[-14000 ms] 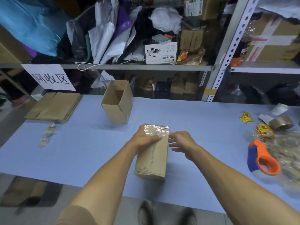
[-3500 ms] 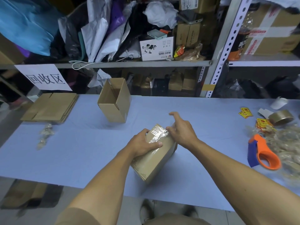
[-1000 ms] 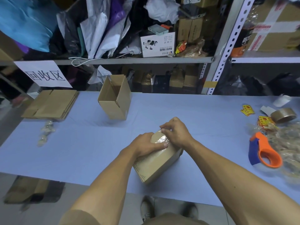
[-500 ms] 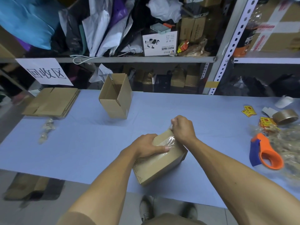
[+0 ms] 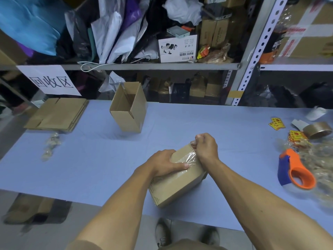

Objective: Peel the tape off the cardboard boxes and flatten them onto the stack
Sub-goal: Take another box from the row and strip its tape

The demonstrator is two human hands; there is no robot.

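A small sealed cardboard box (image 5: 177, 184) lies tilted on the blue table, near the front edge. My left hand (image 5: 164, 164) grips its upper end, thumb along the top face. My right hand (image 5: 205, 147) pinches a strip of clear tape (image 5: 191, 158) at the far corner, and the strip is lifted partly off the top. An open, empty cardboard box (image 5: 128, 110) stands farther back on the table. A stack of flattened boxes (image 5: 57, 114) lies at the back left.
Crumpled tape bits (image 5: 49, 147) lie at the left. At the right are an orange and blue tape dispenser (image 5: 295, 171), a brown tape roll (image 5: 318, 129), yellow stickers (image 5: 277, 123) and a heap of used tape. Cluttered metal shelves (image 5: 162, 66) rise behind the table.
My right hand has pulled the clear tape up and away from the box's top over the last second. The box and my left hand stayed nearly still.
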